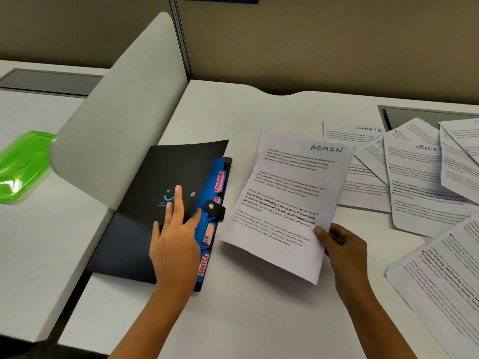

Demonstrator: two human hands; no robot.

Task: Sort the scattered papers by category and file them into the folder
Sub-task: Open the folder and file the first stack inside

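Broadly, a white tabletop fills the view, backed by a tan fabric partition wall with a metal post at its corner. A pale grey divider panel with a rounded top stands along the left edge and separates it from a neighbouring desk, where a translucent green plastic lid lies. A grey recessed hatch sits in the surface at the far right.

The black folder lies closed against the foot of the divider panel. Blue dividers with pink tabs reading FINANCE, HR and SPORTS show along its right edge, beside a black snap strap. The left hand rests flat on the cover, fingers straight and spread.

Just right of the folder, the right hand pinches the lower right edge of a printed sheet headed ADMIN, thumb on top. The near corner is raised off the surface.

Further right, the scattered papers overlap in a loose fan. Two are marked SPORTS.
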